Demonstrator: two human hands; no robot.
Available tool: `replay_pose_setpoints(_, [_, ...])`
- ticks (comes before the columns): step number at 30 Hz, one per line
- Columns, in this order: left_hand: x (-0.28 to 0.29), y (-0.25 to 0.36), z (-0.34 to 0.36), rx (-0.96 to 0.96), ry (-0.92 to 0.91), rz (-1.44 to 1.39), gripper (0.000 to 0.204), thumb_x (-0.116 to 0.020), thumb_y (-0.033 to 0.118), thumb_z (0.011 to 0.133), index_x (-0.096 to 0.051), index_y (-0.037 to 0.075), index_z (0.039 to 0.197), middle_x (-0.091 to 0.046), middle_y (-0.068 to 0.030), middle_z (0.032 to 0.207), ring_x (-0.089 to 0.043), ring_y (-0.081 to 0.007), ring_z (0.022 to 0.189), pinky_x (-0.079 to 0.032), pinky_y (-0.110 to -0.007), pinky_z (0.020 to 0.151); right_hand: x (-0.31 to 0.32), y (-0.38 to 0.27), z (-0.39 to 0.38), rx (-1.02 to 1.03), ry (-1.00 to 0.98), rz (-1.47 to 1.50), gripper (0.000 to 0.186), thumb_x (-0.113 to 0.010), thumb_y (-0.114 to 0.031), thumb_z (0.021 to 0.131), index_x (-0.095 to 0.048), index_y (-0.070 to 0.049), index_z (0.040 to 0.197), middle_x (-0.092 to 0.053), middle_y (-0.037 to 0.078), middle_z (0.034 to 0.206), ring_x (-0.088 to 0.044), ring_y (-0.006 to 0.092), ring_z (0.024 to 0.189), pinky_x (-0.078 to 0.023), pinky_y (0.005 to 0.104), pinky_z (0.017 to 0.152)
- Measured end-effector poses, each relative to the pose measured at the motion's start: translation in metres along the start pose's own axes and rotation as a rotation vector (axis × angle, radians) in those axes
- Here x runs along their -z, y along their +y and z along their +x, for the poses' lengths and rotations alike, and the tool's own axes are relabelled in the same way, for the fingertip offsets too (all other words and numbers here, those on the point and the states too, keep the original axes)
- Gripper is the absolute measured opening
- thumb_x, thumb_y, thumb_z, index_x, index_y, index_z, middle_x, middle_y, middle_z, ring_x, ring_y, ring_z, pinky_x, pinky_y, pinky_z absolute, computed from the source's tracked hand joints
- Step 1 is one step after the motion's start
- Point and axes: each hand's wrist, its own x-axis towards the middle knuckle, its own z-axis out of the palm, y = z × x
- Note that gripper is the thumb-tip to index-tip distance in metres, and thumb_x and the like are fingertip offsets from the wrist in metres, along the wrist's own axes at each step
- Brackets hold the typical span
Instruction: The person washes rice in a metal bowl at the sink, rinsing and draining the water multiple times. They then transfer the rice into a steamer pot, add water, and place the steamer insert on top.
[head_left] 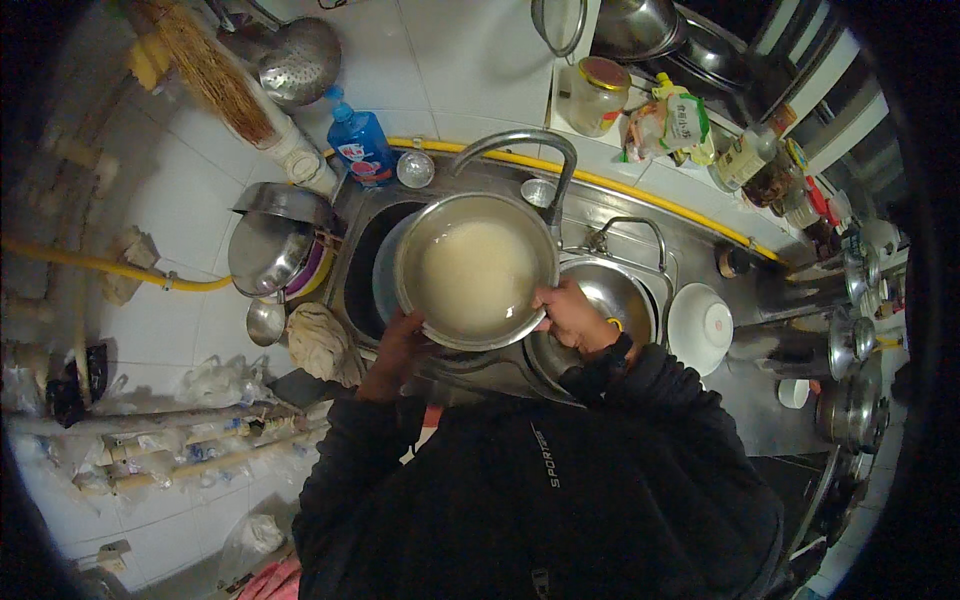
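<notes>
Both hands on the metal bowl (pixel 470 205). It sits over the counter's (pixel 740 412) left half, in front of the tap (pixel 565 165), covering part of the left sink (pixel 362 272). Bowl holds cloudy water (pixel 480 272), pale layer showing under it. Left hand (pixel 393 357) grips the near-left rim, fingers partly hidden. Right hand (pixel 574 316) grips the near-right rim, thumb over the edge; dark band on that wrist.

Blue basin (pixel 385 262) below the bowl, in the left sink, only a sliver visible. Second metal bowl (pixel 622 290) in the right sink, partly behind the right hand. White bowl (pixel 700 325) on the counter, just beside the right sink.

Blue bottle (pixel 362 148) upright at the counter's far-left corner, small metal cup (pixel 415 169) next to it. Yellow pipe (pixel 640 186) runs along the far edge. Tall metal pots (pixel 795 345) line up toward the counter's right edge, small white cup (pixel 793 393) near them. Crumpled cloth (pixel 318 343) and stacked pots (pixel 270 255) off the left edge.
</notes>
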Motion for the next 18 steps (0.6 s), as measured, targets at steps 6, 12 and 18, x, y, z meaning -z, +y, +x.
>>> replay_pose_setpoints(6, [0.004, -0.007, 0.005, 0.005, -0.014, -0.031, 0.060, -0.059, 0.035, 0.090, -0.038, 0.008, 0.140, -0.058, -0.0111, 0.126, -0.062, -0.0274, 0.107, -0.057, -0.044, 0.080, -0.006, 0.007, -0.002, 0.081, -0.116, 0.158, 0.042, -0.057, -0.002, 0.075, -0.051, 0.013, 0.113, -0.063, 0.017, 0.096, -0.067, 0.0271, 0.076, -0.062, 0.0379, 0.056])
replay_pose_setpoints(12, [0.003, -0.019, 0.011, 0.037, -0.058, -0.356, 0.049, -0.058, 0.016, 0.090, -0.045, 0.000, 0.134, -0.058, -0.0145, 0.126, -0.061, -0.0322, 0.108, -0.054, -0.051, 0.088, -0.015, -0.002, -0.011, 0.016, -0.096, 0.161, 0.049, -0.056, -0.001, 0.074, -0.049, 0.013, 0.120, -0.063, 0.019, 0.102, -0.068, 0.0300, 0.084, -0.063, 0.0399, 0.061])
replay_pose_setpoints(18, [0.009, -0.035, 0.014, -0.005, 0.026, -0.303, 0.046, -0.057, 0.004, 0.082, -0.051, -0.002, 0.128, -0.063, -0.0150, 0.116, -0.064, -0.0320, 0.103, -0.054, -0.048, 0.089, -0.019, -0.004, -0.020, 0.037, -0.087, 0.128, 0.049, -0.056, -0.002, 0.076, -0.049, 0.011, 0.122, -0.064, 0.017, 0.103, -0.069, 0.0284, 0.084, -0.063, 0.0394, 0.062])
